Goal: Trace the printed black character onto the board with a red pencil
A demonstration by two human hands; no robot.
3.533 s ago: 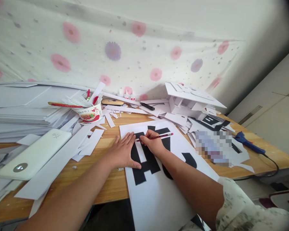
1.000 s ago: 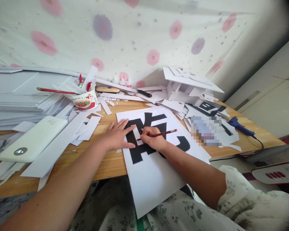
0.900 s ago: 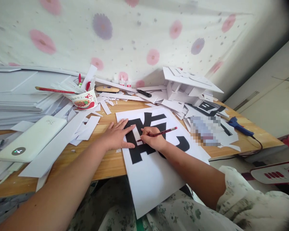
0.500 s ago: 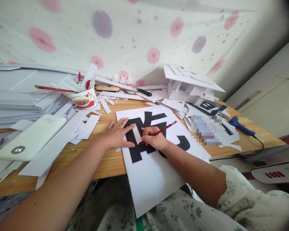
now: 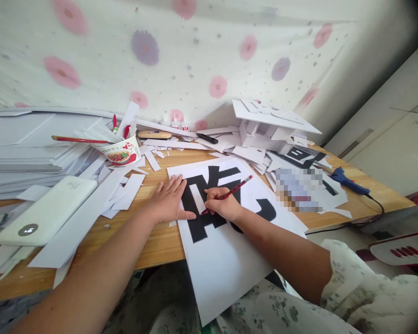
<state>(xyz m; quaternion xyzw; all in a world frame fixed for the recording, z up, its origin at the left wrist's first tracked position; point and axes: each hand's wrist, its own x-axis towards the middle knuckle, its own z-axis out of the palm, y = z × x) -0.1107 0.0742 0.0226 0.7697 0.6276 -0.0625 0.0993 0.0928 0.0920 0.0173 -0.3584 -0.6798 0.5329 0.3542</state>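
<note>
A large white sheet [image 5: 226, 273] lies at the table's front edge, its near corner hanging over my lap. On it rests a black cut-out character [image 5: 198, 234] with a slot showing white. My left hand [image 5: 169, 199] is spread flat across the left edge of the sheet and the black shape, fingers apart. Gripped in my right hand [image 5: 225, 204] is a red and black pencil [image 5: 237, 187], its tip down at the lower end of the white slot. My right palm covers part of the black shape.
Left are a white power bank [image 5: 48, 208], white board strips [image 5: 80, 218] and a paper bowl [image 5: 121, 152] of tools. A white board model [image 5: 271, 123] stands at the back right. A blue glue gun [image 5: 348, 181] with a cord lies at right, near a black utility knife [image 5: 207, 138].
The view has tilted up slightly, so everything sits a little lower. My left index finger has drawn back from the white slot toward the other fingers. The pencil stays at the slot's lower end.
</note>
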